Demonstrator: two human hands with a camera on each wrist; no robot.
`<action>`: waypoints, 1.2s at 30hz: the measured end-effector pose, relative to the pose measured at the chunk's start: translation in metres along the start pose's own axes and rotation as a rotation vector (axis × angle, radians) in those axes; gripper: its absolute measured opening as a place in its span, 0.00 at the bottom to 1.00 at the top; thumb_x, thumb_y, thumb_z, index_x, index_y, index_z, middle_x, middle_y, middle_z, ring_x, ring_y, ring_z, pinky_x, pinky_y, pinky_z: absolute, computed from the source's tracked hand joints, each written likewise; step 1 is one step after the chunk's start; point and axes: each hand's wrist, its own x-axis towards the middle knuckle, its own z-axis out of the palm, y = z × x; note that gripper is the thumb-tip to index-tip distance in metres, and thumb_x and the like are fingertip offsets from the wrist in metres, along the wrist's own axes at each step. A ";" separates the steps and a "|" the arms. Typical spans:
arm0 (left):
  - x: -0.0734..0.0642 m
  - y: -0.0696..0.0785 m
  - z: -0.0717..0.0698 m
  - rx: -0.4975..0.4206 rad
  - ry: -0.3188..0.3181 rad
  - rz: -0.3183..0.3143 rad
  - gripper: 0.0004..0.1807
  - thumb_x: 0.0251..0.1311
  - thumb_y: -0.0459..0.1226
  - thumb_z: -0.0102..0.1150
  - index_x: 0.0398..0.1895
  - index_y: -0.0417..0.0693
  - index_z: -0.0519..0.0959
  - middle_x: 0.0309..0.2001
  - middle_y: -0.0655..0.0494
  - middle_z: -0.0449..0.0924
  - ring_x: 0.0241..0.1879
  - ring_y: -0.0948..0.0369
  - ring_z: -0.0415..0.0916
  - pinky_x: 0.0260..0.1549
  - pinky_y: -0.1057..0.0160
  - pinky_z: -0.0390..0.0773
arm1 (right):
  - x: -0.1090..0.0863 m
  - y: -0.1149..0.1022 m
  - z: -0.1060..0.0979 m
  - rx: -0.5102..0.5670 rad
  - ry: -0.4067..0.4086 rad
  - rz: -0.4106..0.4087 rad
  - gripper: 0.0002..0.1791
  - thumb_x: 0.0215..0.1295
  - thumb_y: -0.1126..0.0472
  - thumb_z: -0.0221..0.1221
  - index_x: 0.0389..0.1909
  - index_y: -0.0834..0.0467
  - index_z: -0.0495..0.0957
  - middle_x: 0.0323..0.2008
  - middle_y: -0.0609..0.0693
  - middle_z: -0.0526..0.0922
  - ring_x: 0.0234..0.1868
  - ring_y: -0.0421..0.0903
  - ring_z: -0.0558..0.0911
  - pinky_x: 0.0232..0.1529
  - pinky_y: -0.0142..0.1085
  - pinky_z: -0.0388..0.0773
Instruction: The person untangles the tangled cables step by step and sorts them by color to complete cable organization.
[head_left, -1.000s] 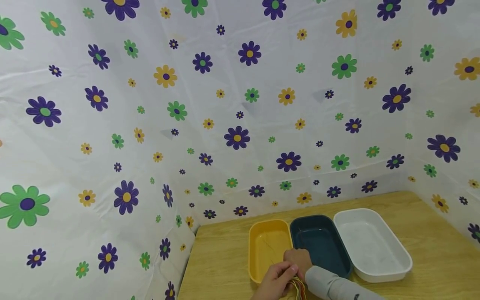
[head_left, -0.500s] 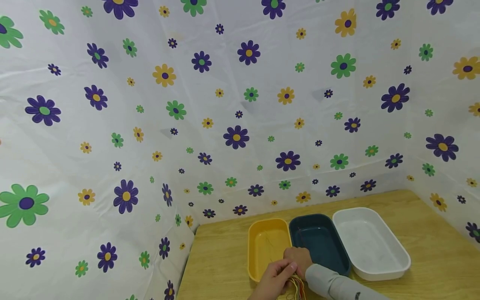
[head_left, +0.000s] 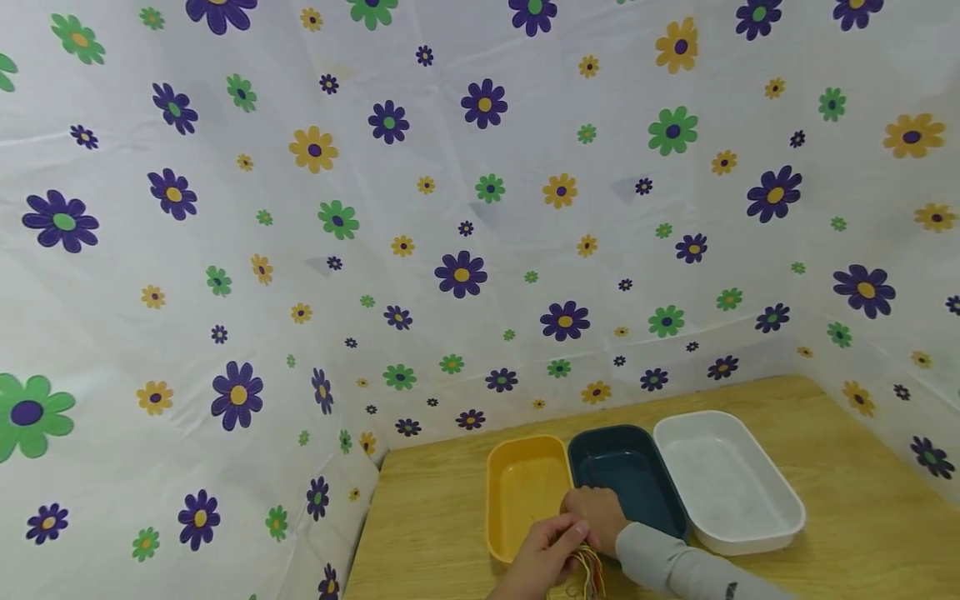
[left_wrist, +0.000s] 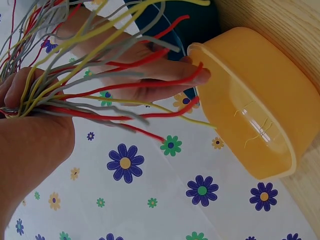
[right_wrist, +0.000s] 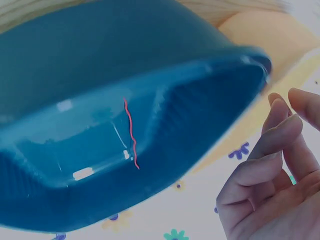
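Note:
My left hand [head_left: 536,557] grips a bundle of thin red, yellow and grey strings [head_left: 592,573], whose loose ends fan out in the left wrist view. Close beside it is my right hand [head_left: 598,512], over the near edges of the yellow and dark blue trays. In the right wrist view, the right hand's fingers are loosely bent, and I see no string between them. One red string [right_wrist: 131,132] lies in the dark blue tray [head_left: 637,477]. A few short yellow strings [left_wrist: 262,129] are in the yellow tray [head_left: 517,492].
A white tray [head_left: 727,475] stands at the right, beside the dark blue one. All three trays sit in a row on a wooden table [head_left: 431,508]. A flower-printed white cloth [head_left: 510,250] hangs behind the table and at its sides.
The head view has turned slightly right, so the trays and cloth shift left in it. Both hands stay together at the bundle with little visible movement.

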 end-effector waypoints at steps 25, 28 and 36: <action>0.008 -0.005 0.002 0.012 -0.060 0.073 0.17 0.80 0.36 0.48 0.52 0.26 0.78 0.30 0.61 0.75 0.15 0.69 0.56 0.16 0.73 0.59 | -0.068 0.027 -0.084 0.155 0.072 0.031 0.02 0.64 0.52 0.70 0.35 0.44 0.87 0.28 0.34 0.83 0.27 0.32 0.77 0.28 0.35 0.75; 0.011 -0.006 0.002 0.007 -0.074 0.089 0.18 0.80 0.36 0.48 0.53 0.25 0.78 0.27 0.62 0.73 0.14 0.70 0.56 0.16 0.74 0.59 | -0.078 0.031 -0.090 0.145 0.096 0.043 0.02 0.64 0.52 0.70 0.35 0.44 0.87 0.28 0.33 0.83 0.27 0.31 0.77 0.28 0.33 0.74; 0.014 -0.005 0.005 0.002 -0.076 0.099 0.19 0.80 0.37 0.48 0.54 0.26 0.78 0.25 0.62 0.72 0.14 0.70 0.56 0.15 0.73 0.60 | -0.104 0.047 -0.103 0.149 0.117 0.087 0.02 0.64 0.50 0.70 0.35 0.41 0.87 0.29 0.31 0.83 0.29 0.29 0.78 0.29 0.33 0.75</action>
